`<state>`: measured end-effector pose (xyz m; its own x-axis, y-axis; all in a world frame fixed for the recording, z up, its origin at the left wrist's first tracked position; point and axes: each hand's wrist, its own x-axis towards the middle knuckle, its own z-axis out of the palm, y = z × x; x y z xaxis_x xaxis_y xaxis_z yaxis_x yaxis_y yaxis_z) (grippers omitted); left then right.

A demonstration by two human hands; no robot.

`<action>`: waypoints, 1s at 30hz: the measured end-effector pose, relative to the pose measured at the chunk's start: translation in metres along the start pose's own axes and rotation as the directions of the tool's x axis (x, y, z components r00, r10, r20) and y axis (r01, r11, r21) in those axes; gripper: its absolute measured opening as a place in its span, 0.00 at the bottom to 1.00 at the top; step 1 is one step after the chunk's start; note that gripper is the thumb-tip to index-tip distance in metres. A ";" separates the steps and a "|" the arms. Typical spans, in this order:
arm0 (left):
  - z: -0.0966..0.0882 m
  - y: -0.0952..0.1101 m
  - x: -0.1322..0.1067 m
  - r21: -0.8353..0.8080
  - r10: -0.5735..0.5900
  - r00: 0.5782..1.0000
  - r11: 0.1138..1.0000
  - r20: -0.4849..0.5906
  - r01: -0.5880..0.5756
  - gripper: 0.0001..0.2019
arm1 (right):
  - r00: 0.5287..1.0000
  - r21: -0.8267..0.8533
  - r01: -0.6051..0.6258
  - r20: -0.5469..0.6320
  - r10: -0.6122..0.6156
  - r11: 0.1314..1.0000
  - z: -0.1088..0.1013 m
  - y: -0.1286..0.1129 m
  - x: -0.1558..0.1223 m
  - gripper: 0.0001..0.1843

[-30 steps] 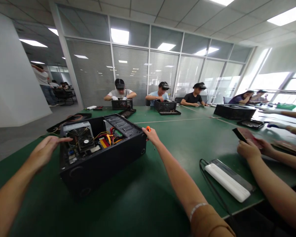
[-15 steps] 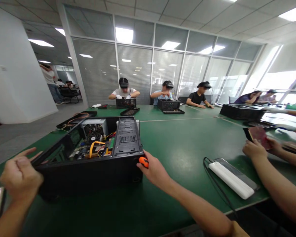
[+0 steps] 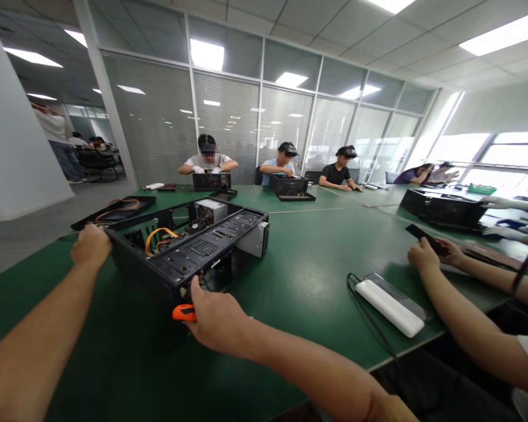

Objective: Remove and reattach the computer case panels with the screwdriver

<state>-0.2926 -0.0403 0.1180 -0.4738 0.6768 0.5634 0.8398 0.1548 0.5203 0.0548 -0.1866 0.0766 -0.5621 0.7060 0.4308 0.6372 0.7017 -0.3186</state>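
Note:
A black desktop computer case lies turned at an angle on the green table, its upper side open. Inside show a grey power supply with a fan and a yellow cable. My left hand is closed around the case's left corner. At the near corner, my right hand touches the case while holding an orange-handled screwdriver; its shaft is hidden. A metal drive box sticks out at the case's right side.
A detached black side panel with cables lies at the far left. Right of the case sits a white power bank-like block with a black cable. A neighbour's hands hold a dark flat object. Other people work across the table.
The case has been turned clockwise, its right end coming toward me and its left end going away. My left hand has moved forward with its corner; the right has moved left and nearer.

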 end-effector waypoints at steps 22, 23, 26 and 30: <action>0.010 0.106 -0.196 -0.191 0.572 0.790 0.769 -0.221 -0.610 0.03 | 0.982 -0.365 -0.102 -0.187 0.035 0.925 -0.041 0.172 0.094 0.21; 0.014 0.099 -0.190 -0.184 0.567 0.793 0.774 -0.223 -0.606 0.02 | 0.982 -0.362 -0.107 -0.187 0.041 0.926 -0.039 0.170 0.096 0.21; 0.020 0.078 -0.169 -0.185 0.525 0.816 0.800 -0.242 -0.570 0.03 | 0.983 -0.352 -0.114 -0.178 0.053 0.929 -0.033 0.164 0.104 0.21; 0.023 0.068 -0.150 -0.191 0.504 0.822 0.808 -0.267 -0.557 0.05 | 0.981 -0.356 -0.135 -0.181 0.074 0.925 -0.027 0.162 0.110 0.20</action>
<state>-0.1582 -0.1150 0.0539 -0.0369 0.4422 0.8961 0.8922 -0.3894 0.2289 0.1104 0.0024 0.0956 -0.4091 0.7270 0.5515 0.8529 0.5195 -0.0522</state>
